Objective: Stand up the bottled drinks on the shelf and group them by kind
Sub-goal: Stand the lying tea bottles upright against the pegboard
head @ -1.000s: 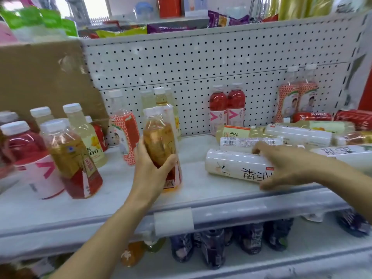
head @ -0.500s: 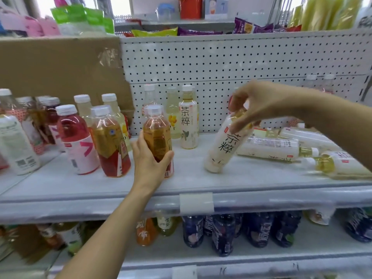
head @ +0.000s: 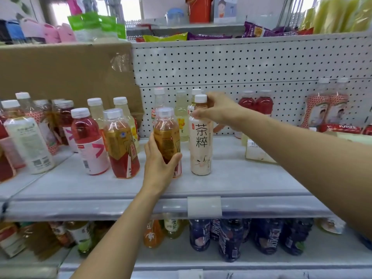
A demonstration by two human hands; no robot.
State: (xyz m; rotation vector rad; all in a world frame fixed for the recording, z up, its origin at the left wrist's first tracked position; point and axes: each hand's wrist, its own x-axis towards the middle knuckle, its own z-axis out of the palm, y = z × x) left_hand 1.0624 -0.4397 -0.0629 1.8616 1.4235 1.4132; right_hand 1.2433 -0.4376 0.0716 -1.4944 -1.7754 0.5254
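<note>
roughly midway, judging by the shelf (head: 231, 184): plenty upright at left and along the back, but at far right a white bottle (head: 259, 152) and a red juice bottle (head: 342, 128) lying flat, and kinds mixed at left. hands apart, one bottle each. clamping the amber tea bottle (head: 166, 129) low on its body with the left hand (head: 161, 168), near its twin (head: 120, 141). pinching the neck of the white-label tea bottle (head: 201, 146) with the right hand (head: 219, 111), mid-shelf, just beside the amber one. set on their bases, long axes vertical, caps up, white label facing forward.
</note>
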